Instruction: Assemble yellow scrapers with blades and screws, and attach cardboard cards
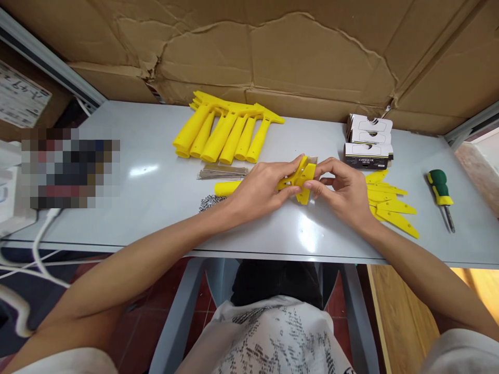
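My left hand (pixel 262 188) is closed round the neck of a yellow scraper (pixel 303 182), whose handle (pixel 226 188) comes out behind the hand to the left. At the scraper's head, a metal blade (pixel 312 160) shows along the right edge. My right hand (pixel 341 188) pinches the head from the right, thumb and fingers on it; the fingertips partly cover it. Just left of my left hand lie a stack of flat metal blades (pixel 220 171) and a heap of small screws (pixel 209 202). Several loose yellow plates (pixel 393 205) are spread beyond my right wrist.
Several yellow scraper handles (pixel 228 130) lie in a row at the back. Folded card sleeves (pixel 369 136) sit on a black box (pixel 366 162). A green and yellow screwdriver (pixel 440 192) rests at the right. White cables (pixel 39 244) hang at the left; cardboard (pixel 273 57) walls the back.
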Demonstrator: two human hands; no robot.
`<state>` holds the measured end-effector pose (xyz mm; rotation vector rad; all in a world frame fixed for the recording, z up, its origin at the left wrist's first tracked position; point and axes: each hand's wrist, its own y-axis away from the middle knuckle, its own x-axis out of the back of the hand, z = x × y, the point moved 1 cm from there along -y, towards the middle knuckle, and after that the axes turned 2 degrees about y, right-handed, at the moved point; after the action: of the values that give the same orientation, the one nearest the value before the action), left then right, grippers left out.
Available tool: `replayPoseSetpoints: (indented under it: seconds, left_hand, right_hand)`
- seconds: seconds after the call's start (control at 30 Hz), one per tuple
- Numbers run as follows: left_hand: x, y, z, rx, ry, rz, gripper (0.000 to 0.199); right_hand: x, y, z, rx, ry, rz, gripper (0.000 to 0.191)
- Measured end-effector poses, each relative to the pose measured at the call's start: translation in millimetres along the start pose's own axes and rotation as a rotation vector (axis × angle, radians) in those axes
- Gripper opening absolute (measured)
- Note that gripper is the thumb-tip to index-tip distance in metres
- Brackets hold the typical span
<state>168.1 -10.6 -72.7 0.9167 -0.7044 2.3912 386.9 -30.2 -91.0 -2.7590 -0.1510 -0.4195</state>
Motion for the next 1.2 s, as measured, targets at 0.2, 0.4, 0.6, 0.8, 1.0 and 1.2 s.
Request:
replayPoseSetpoints:
  seconds: [0.2,0.4,0.6,0.8,1.0,1.2]
  left_hand:
    - [1.1,1,2,-0.031,-0.009,-0.002,0.032]
    - [-0.1,1,4,-0.065,0.033,0.008,0.02]
    - [2.8,-2,4,-0.003,0.171,0.045,0.022]
    - [9.0,-6,3,0.091,0.506,0.015,0.04]
    - [7.9,-6,5,0.122,0.65,0.012,0.045]
    - [14.7,-8,3,0.097,0.674,0.074,0.043]
  right_hand:
    - [-2,2,1,0.016,0.002,0.01,0.043]
    - [-6,1,6,0.049,-0.142,0.117,0.062]
    - [-3,0,0,0.033,-0.084,0.081,0.047]
    - [3,0,-6,0.048,-0.042,0.021,0.027]
    - [5,1,-12,0.063,-0.022,0.067,0.015]
    - [4,1,-15,0.042,-0.009,0.063,0.012]
